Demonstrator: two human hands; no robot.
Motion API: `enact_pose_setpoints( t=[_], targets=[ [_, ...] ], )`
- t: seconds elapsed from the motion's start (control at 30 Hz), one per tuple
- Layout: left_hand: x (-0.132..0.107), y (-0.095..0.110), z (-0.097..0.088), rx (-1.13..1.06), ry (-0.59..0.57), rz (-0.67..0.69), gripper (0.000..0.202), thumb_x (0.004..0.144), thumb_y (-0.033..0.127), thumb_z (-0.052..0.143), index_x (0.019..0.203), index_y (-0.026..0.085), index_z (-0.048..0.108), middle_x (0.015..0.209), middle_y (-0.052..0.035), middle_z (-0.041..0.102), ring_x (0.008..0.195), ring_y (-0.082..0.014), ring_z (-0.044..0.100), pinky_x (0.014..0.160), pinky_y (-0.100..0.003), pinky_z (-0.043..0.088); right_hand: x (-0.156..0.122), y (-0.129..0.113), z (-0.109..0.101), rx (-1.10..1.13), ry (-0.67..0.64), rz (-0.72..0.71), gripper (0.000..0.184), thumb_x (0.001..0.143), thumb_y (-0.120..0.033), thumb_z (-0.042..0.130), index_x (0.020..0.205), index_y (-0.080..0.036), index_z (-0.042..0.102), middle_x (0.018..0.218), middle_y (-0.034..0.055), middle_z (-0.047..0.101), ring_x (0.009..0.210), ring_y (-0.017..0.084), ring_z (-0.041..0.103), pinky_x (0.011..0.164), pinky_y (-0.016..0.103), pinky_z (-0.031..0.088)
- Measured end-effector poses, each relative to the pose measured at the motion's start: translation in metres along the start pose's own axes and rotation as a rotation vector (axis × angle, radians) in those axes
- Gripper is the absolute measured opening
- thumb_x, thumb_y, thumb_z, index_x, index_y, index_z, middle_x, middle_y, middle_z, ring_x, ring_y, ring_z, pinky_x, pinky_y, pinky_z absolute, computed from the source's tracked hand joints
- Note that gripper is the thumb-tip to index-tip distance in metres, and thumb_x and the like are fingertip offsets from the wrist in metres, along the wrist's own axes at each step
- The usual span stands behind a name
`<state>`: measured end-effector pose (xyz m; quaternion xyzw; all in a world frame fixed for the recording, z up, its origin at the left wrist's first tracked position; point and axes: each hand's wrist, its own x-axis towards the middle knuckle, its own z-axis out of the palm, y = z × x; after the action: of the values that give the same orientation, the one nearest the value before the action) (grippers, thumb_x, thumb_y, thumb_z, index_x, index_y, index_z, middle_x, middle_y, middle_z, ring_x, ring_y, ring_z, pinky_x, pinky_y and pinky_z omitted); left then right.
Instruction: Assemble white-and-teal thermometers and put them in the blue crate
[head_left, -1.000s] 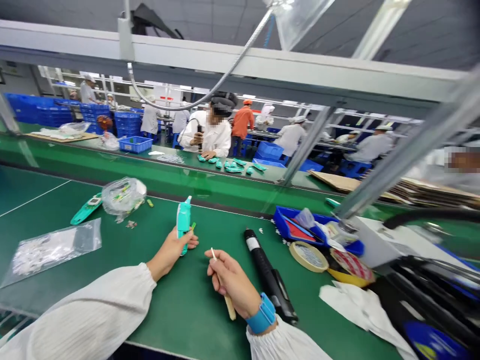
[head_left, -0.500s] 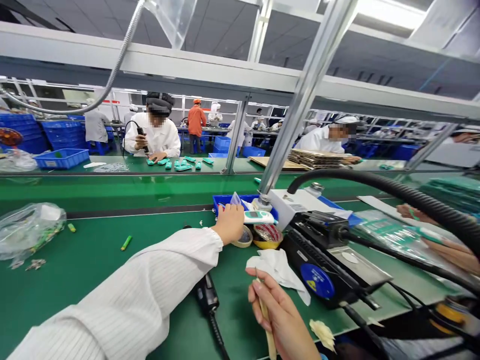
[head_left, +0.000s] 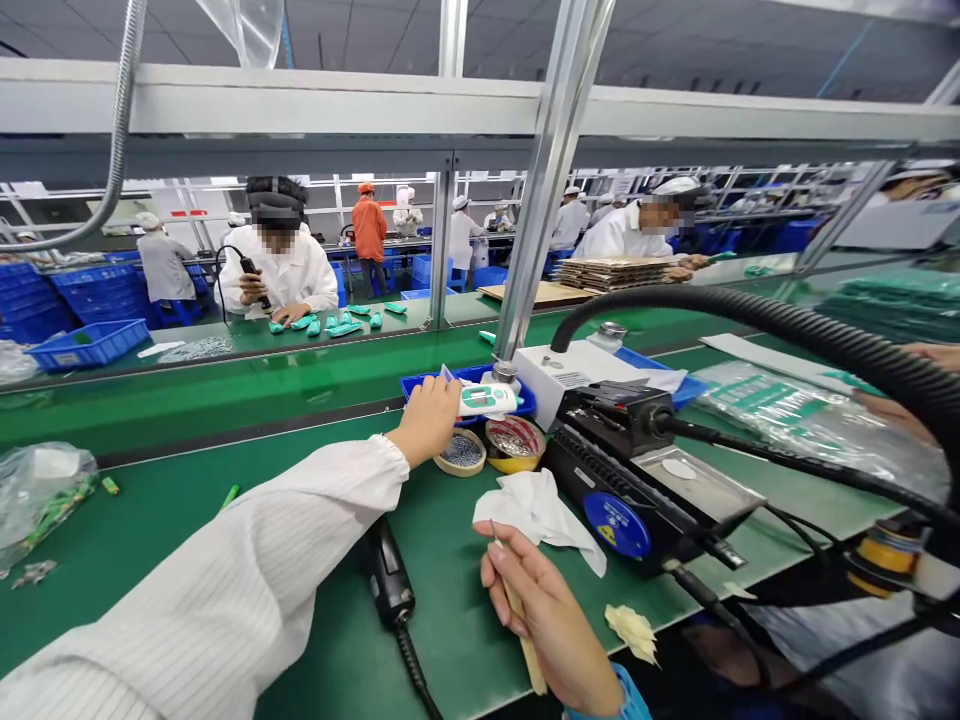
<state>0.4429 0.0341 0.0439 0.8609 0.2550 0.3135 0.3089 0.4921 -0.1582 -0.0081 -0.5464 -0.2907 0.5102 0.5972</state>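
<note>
My left hand (head_left: 430, 420) reaches across the green bench and is closed round a white and teal handheld device (head_left: 487, 399), held over the blue tray (head_left: 525, 398). My right hand (head_left: 547, 618) is low near the front edge, closed on a thin wooden stick (head_left: 523, 632) that runs down through the fingers. Just beyond the right hand lies a white cloth (head_left: 541, 512). Two tape rolls (head_left: 513, 442) sit below the device.
A black electric screwdriver (head_left: 390, 580) lies under my left forearm. A black soldering station (head_left: 637, 480) with a thick hose (head_left: 757, 330) stands at right. A metal post (head_left: 536, 200) rises behind the tray. A plastic bag of parts (head_left: 37, 495) is far left. Other workers sit across the conveyor.
The view swung right. My left hand carried the teal and white device from the bench middle to the blue tray. My right hand kept the stick and dropped lower in view.
</note>
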Motion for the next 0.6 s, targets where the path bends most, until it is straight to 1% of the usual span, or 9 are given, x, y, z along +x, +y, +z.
enact_pose_setpoints(
  t=[0.13, 0.23, 0.3, 0.37, 0.4, 0.47, 0.53, 0.57, 0.6],
  targets=[
    [0.001, 0.006, -0.001, -0.07, -0.025, -0.011, 0.033, 0.06, -0.004, 0.051, 0.087, 0.014, 0.049, 0.108, -0.0156, 0.046, 0.113, -0.0307, 0.028, 0.1, -0.041, 0.011, 0.001, 0.003, -0.001, -0.002, 0.009, -0.015, 0.042, 0.071, -0.045, 0.058, 0.102, -0.018, 0.047, 0.063, -0.003, 0.048, 0.041, 0.004, 0.032, 0.037, 0.017, 0.013],
    [-0.002, 0.007, -0.004, -0.158, -0.018, -0.074, 0.031, 0.06, -0.002, 0.055, 0.084, 0.016, 0.049, 0.104, -0.0125, 0.047, 0.112, -0.0286, 0.03, 0.098, -0.036, 0.018, 0.001, 0.005, -0.002, -0.024, -0.004, -0.03, 0.041, 0.073, -0.045, 0.056, 0.103, -0.018, 0.047, 0.063, -0.0031, 0.047, 0.041, 0.004, 0.032, 0.037, 0.017, 0.014],
    [-0.005, 0.009, -0.01, -0.236, -0.026, -0.138, 0.027, 0.062, 0.004, 0.06, 0.083, 0.017, 0.048, 0.097, -0.0098, 0.049, 0.105, -0.0269, 0.037, 0.091, -0.034, 0.027, 0.0, 0.005, -0.001, -0.059, -0.018, -0.044, 0.04, 0.075, -0.044, 0.054, 0.104, -0.018, 0.046, 0.063, -0.0031, 0.047, 0.042, 0.004, 0.032, 0.037, 0.017, 0.014],
    [-0.01, 0.012, -0.018, -0.343, -0.082, -0.204, 0.02, 0.065, 0.016, 0.063, 0.079, 0.017, 0.048, 0.081, -0.0062, 0.05, 0.086, -0.0223, 0.046, 0.076, -0.03, 0.037, 0.001, 0.004, 0.0, -0.148, -0.063, -0.038, 0.04, 0.077, -0.045, 0.049, 0.106, -0.018, 0.046, 0.066, -0.0024, 0.048, 0.042, 0.004, 0.034, 0.037, 0.017, 0.016],
    [-0.013, 0.014, -0.023, -0.404, -0.124, -0.228, 0.018, 0.068, 0.024, 0.062, 0.076, 0.016, 0.048, 0.072, -0.004, 0.048, 0.074, -0.0186, 0.047, 0.067, -0.028, 0.038, 0.003, 0.003, 0.001, -0.225, -0.087, -0.041, 0.04, 0.078, -0.046, 0.047, 0.107, -0.018, 0.046, 0.067, -0.0016, 0.049, 0.043, 0.005, 0.035, 0.037, 0.018, 0.019],
    [-0.022, 0.019, -0.033, -0.53, -0.195, -0.248, 0.027, 0.074, 0.041, 0.053, 0.076, 0.015, 0.048, 0.062, -0.0002, 0.043, 0.055, -0.0118, 0.043, 0.052, -0.023, 0.035, 0.01, 0.001, 0.004, -0.45, -0.109, -0.096, 0.04, 0.08, -0.046, 0.042, 0.108, -0.018, 0.049, 0.073, 0.0015, 0.053, 0.046, 0.008, 0.042, 0.041, 0.021, 0.032],
    [-0.032, 0.021, -0.042, -0.79, -0.233, -0.303, 0.041, 0.076, 0.056, 0.044, 0.082, 0.015, 0.049, 0.059, 0.0019, 0.041, 0.047, -0.008, 0.037, 0.044, -0.02, 0.029, 0.022, -0.001, 0.004, -0.726, -0.097, -0.231, 0.04, 0.081, -0.041, 0.038, 0.111, -0.018, 0.051, 0.085, 0.0066, 0.057, 0.063, 0.015, 0.054, 0.057, 0.028, 0.045],
    [-0.037, 0.022, -0.046, -0.958, -0.229, -0.352, 0.046, 0.075, 0.06, 0.043, 0.084, 0.015, 0.049, 0.058, 0.0021, 0.042, 0.046, -0.0073, 0.037, 0.043, -0.019, 0.028, 0.029, -0.001, 0.002, -0.861, -0.084, -0.317, 0.04, 0.081, -0.037, 0.036, 0.113, -0.017, 0.051, 0.091, 0.0089, 0.058, 0.075, 0.018, 0.056, 0.068, 0.031, 0.047],
    [-0.043, 0.021, -0.049, -1.127, -0.213, -0.408, 0.048, 0.073, 0.061, 0.043, 0.085, 0.015, 0.05, 0.058, 0.002, 0.043, 0.046, -0.0072, 0.039, 0.043, -0.019, 0.029, 0.036, 0.0, -0.001, -0.985, -0.071, -0.4, 0.041, 0.081, -0.032, 0.034, 0.114, -0.016, 0.051, 0.097, 0.011, 0.057, 0.085, 0.021, 0.056, 0.077, 0.034, 0.046]
  ],
)
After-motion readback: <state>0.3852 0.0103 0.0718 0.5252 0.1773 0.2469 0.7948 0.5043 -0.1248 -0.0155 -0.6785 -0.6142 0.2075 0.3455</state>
